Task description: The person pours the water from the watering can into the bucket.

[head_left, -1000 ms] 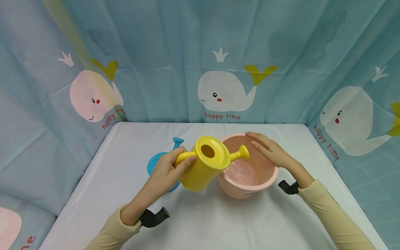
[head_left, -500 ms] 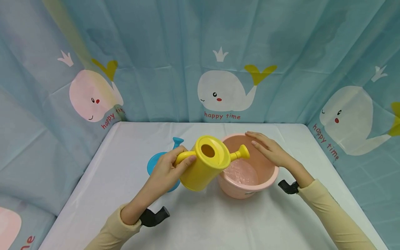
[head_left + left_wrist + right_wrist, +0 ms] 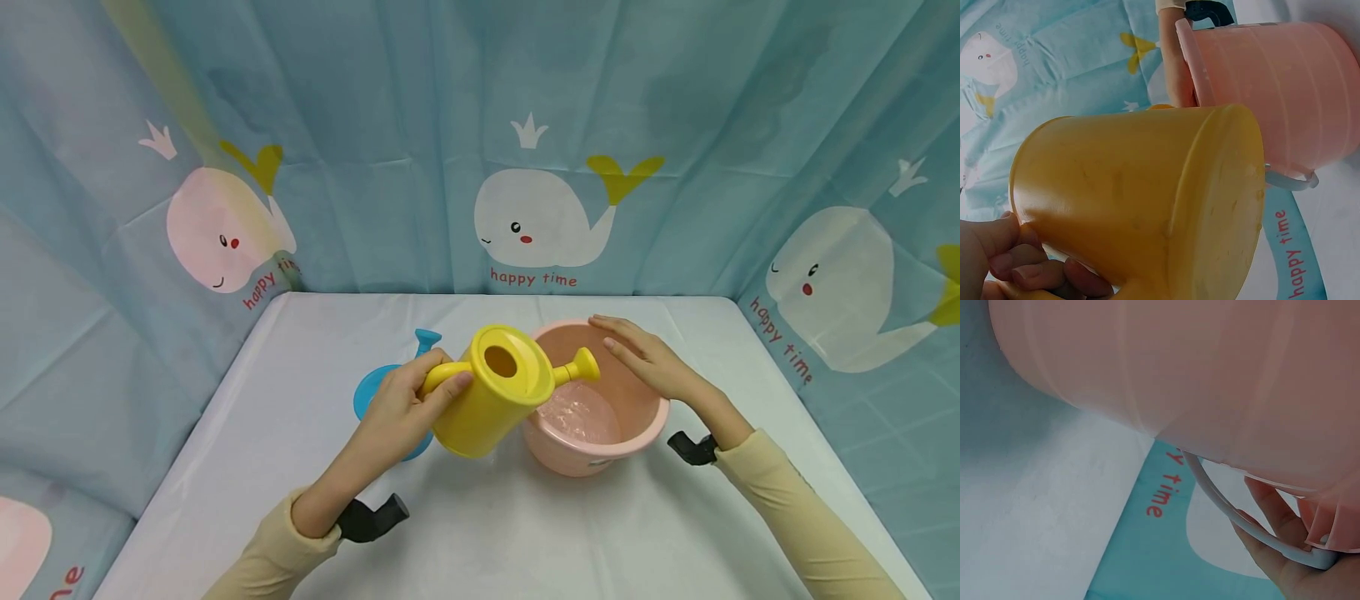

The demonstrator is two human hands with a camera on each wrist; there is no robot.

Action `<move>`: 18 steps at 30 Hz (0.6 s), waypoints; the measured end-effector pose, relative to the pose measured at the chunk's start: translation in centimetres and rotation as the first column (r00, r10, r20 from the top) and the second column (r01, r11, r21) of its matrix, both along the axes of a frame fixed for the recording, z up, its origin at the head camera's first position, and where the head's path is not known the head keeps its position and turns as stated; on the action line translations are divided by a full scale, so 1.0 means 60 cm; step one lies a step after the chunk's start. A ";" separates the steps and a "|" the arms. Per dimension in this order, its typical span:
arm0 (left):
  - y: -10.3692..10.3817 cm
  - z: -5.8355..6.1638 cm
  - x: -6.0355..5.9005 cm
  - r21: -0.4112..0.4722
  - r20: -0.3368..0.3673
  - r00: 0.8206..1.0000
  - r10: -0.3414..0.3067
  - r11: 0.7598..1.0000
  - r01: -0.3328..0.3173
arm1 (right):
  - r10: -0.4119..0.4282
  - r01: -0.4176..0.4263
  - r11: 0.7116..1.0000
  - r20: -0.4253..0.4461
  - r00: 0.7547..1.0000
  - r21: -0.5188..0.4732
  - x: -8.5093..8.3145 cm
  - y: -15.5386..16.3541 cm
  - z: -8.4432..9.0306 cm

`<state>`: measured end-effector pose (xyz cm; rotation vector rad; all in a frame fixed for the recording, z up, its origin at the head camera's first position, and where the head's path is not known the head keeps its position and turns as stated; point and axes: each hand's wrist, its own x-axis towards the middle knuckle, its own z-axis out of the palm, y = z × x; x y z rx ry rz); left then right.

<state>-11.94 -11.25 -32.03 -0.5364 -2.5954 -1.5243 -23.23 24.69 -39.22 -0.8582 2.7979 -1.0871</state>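
Observation:
My left hand (image 3: 408,408) grips the handle of a yellow watering can (image 3: 487,400), held up off the table. The can leans to the right, with its spout head (image 3: 583,367) over a pink bucket (image 3: 648,437). In the bucket's bottom, water (image 3: 581,412) glistens and ripples; I cannot make out a stream from the spout. My right hand (image 3: 648,358) holds the bucket's right rim, with some fingers on the outer wall beside the grey bail handle (image 3: 1235,515). Partly hidden behind my left hand is a blue watering can (image 3: 371,387).
A white cloth (image 3: 247,467) covers the table. Blue curtains (image 3: 390,208) printed with whales hang behind it and at both sides. Each wrist wears a black camera mount, one on the left (image 3: 371,518) and one on the right (image 3: 692,448).

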 end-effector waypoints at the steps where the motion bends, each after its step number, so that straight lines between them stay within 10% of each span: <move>1: 0.000 0.000 0.000 -0.002 -0.003 1.000 0.000 1.000 0.000 | 0.000 0.000 1.000 -0.003 1.000 -0.001 0.000 -0.001 0.000; 18: 0.000 -0.002 -0.002 0.003 -0.013 1.000 -0.002 1.000 0.002 | -0.013 0.014 1.000 0.023 1.000 -0.014 0.039 -0.033 0.054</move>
